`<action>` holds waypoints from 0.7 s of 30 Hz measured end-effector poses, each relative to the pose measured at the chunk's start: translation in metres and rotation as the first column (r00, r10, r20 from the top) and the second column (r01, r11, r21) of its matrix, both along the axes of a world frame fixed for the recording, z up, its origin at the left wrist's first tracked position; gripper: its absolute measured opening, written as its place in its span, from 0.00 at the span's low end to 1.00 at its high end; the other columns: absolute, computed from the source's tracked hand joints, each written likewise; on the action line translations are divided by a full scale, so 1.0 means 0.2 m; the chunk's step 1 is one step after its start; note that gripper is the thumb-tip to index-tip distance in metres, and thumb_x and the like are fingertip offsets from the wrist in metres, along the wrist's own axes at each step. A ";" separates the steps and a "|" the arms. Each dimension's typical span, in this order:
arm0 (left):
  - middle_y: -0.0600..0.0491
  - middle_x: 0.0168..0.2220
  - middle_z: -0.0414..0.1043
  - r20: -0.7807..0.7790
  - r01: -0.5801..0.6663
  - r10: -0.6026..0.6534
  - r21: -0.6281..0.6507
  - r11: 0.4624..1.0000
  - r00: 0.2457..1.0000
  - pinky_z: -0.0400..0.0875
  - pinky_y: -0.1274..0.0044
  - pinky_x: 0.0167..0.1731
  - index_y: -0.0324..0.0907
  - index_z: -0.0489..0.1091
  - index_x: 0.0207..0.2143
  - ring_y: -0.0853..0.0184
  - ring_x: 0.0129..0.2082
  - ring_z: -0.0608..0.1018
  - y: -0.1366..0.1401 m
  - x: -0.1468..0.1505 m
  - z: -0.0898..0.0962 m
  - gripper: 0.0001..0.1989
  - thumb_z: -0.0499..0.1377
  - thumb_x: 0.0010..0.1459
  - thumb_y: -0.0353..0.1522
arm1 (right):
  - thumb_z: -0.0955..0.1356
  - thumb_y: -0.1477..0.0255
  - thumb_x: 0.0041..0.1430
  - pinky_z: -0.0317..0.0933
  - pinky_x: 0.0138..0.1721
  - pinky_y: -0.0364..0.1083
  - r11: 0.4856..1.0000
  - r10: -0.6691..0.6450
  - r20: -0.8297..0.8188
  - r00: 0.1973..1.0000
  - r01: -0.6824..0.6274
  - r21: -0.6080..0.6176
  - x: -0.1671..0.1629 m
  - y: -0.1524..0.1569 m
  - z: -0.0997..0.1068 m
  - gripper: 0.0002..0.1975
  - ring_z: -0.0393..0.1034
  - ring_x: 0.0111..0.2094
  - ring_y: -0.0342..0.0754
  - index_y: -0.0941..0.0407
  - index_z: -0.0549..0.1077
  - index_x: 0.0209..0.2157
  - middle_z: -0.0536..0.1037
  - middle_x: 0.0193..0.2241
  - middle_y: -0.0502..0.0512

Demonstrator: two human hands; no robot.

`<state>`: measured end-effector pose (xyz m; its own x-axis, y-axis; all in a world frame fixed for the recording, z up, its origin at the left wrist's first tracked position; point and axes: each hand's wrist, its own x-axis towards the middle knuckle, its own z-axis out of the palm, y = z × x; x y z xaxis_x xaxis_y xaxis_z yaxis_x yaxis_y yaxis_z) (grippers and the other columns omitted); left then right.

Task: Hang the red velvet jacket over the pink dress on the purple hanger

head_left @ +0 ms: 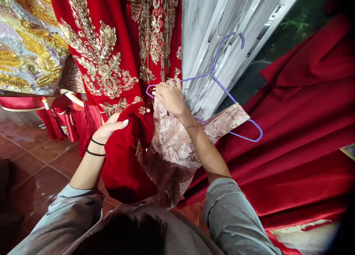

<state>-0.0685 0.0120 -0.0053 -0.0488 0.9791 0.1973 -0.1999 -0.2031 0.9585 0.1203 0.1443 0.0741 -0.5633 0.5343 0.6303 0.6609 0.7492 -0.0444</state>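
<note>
My left hand (112, 127) grips a red velvet garment (124, 162) with gold beadwork; the thumb lies on top and the fingers are mostly hidden by cloth. Over the left end of a purple hanger (222, 85) is my right hand (169, 95), its fingers curled onto the shoulder of a pink brocade garment (180, 140). The other strap of that garment loops over the hanger's right arm. The hanger's hook points up and touches no rail. The red velvet hangs just left of the pink garment.
Behind my hands hangs a red dress (124, 44) with gold embroidery. A yellow and silver sequined garment (30, 51) is at the left, and dark red drapery (299, 118) fills the right. White sliding panels (205, 37) stand behind the hanger. The floor is brown tile (41, 177).
</note>
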 end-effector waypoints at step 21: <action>0.57 0.16 0.67 -0.425 0.536 -0.427 0.176 0.826 0.798 0.59 0.84 0.17 0.36 0.69 0.17 0.77 0.16 0.66 0.22 0.17 0.52 0.26 0.73 0.42 0.48 | 0.70 0.55 0.53 0.39 0.67 0.62 0.847 0.368 -0.272 0.889 -0.441 -0.296 0.36 -0.37 0.07 0.22 0.68 0.41 0.49 0.56 0.64 0.18 0.67 0.25 0.47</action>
<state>-0.0336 0.0562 0.0987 0.5401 0.7566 0.3686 -0.0041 -0.4356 0.9001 0.1917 0.0710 0.0881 -0.6599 0.4867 0.5724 0.2519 0.8610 -0.4418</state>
